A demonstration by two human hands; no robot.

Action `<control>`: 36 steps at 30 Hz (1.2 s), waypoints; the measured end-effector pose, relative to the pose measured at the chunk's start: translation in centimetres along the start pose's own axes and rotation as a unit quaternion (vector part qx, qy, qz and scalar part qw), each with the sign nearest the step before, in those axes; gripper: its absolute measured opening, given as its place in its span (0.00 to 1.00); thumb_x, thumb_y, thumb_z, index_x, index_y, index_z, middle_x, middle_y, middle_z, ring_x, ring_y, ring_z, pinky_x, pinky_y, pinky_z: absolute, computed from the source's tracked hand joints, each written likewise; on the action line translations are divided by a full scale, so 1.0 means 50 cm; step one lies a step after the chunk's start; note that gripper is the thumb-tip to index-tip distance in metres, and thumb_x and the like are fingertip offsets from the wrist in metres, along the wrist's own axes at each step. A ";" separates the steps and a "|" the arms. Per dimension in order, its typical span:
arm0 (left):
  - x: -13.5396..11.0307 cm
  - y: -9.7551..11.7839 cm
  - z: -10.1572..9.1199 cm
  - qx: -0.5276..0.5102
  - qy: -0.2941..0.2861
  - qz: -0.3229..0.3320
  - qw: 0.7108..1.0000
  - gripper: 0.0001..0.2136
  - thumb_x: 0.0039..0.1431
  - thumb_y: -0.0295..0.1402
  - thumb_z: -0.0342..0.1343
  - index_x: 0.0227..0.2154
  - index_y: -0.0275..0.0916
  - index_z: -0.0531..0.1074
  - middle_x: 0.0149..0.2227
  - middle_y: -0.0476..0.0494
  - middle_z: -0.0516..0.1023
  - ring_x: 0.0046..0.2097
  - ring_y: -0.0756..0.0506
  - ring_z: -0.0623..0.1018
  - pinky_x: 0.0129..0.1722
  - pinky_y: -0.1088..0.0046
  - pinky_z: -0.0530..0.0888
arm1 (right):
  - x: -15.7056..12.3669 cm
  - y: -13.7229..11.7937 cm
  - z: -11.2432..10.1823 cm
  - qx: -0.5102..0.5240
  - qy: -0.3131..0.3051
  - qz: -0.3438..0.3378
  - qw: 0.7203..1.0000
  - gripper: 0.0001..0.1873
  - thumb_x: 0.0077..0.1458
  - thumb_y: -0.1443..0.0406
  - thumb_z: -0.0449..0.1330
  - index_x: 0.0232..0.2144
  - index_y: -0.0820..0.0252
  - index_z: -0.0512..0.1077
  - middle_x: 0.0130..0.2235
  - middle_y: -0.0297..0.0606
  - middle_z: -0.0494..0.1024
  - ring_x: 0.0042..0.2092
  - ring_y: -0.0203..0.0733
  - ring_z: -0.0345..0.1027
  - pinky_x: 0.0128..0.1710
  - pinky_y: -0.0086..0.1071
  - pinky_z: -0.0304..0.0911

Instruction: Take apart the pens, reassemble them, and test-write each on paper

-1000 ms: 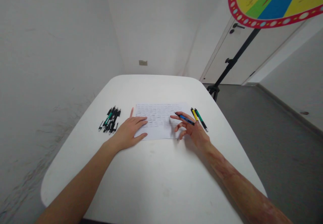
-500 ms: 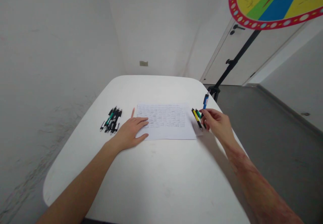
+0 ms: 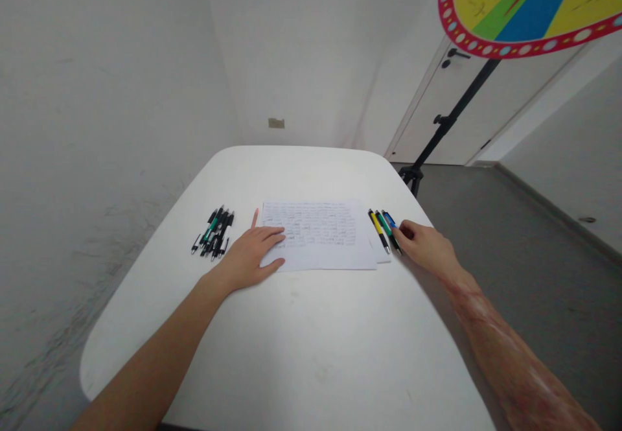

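Observation:
My left hand (image 3: 249, 254) lies flat and open on the left edge of a sheet of paper (image 3: 323, 233) covered in handwriting, on the white table (image 3: 301, 327). My right hand (image 3: 425, 244) rests at the table's right side with its fingers curled onto a blue pen (image 3: 389, 219). That pen lies on the table beside a green pen (image 3: 384, 222) and a yellow pen (image 3: 376, 223), just right of the paper. A pile of several black and green pens (image 3: 214, 230) lies left of my left hand.
The table's rounded right edge runs close to my right hand. Beyond it stands a black stand (image 3: 449, 120) bearing a colourful prize wheel (image 3: 529, 3). A white wall runs along the left, and a door (image 3: 466, 94) is at the back right.
My right hand carried the blue pen from over the paper to the right, raised it, then lowered it onto the table beside the green and yellow pens. My left hand stayed put.

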State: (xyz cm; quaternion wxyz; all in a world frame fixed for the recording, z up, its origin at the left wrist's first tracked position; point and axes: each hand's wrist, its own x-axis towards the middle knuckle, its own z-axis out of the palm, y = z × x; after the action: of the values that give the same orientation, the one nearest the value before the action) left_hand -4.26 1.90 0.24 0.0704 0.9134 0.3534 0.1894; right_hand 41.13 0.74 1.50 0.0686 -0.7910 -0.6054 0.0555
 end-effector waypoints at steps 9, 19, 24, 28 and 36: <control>0.005 0.006 -0.007 0.007 0.015 -0.001 1.000 0.19 0.72 0.42 0.58 0.62 0.43 0.75 0.67 0.35 0.76 0.66 0.34 0.77 0.68 0.46 0.73 | -0.004 0.000 0.009 -0.006 0.022 -0.020 1.000 0.22 0.66 0.49 0.54 0.30 0.56 0.78 0.35 0.48 0.84 0.33 0.48 0.73 0.30 0.37 0.51; -0.007 -0.036 -0.070 0.195 0.120 -0.316 0.921 0.13 0.70 0.46 0.55 0.38 0.42 0.75 0.36 0.39 0.81 0.41 0.35 0.81 0.43 0.57 0.76 | -0.003 0.006 0.025 0.024 0.058 0.017 0.998 0.24 0.67 0.45 0.52 0.35 0.55 0.76 0.34 0.46 0.82 0.35 0.51 0.73 0.31 0.36 0.51; -0.024 -0.056 -0.090 0.233 0.045 -0.399 0.886 0.17 0.67 0.50 0.56 0.36 0.41 0.76 0.36 0.34 0.83 0.40 0.31 0.82 0.39 0.57 0.75 | -0.003 0.009 0.027 0.061 0.073 0.031 0.995 0.24 0.66 0.44 0.53 0.35 0.55 0.75 0.34 0.44 0.83 0.35 0.50 0.72 0.32 0.37 0.51; -0.022 -0.049 -0.094 0.223 0.004 -0.422 0.879 0.17 0.67 0.48 0.54 0.38 0.39 0.79 0.39 0.32 0.85 0.41 0.30 0.84 0.40 0.56 0.76 | 0.000 0.018 0.035 0.089 0.087 0.033 0.992 0.24 0.65 0.44 0.55 0.36 0.55 0.76 0.36 0.44 0.84 0.35 0.48 0.72 0.32 0.37 0.52; -0.014 -0.045 -0.090 0.217 -0.047 -0.462 0.858 0.18 0.67 0.46 0.52 0.41 0.40 0.83 0.44 0.33 0.87 0.46 0.31 0.85 0.44 0.59 0.75 | 0.007 0.029 0.046 0.095 0.102 0.030 0.990 0.24 0.65 0.43 0.55 0.37 0.55 0.77 0.35 0.43 0.84 0.34 0.48 0.72 0.32 0.36 0.52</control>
State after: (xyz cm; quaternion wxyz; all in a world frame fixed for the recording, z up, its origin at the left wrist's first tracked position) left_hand -7.92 3.07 3.58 -0.0331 0.6449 0.7635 0.0104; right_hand 42.23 0.78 -1.02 0.2030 -0.8000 -0.5636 0.0338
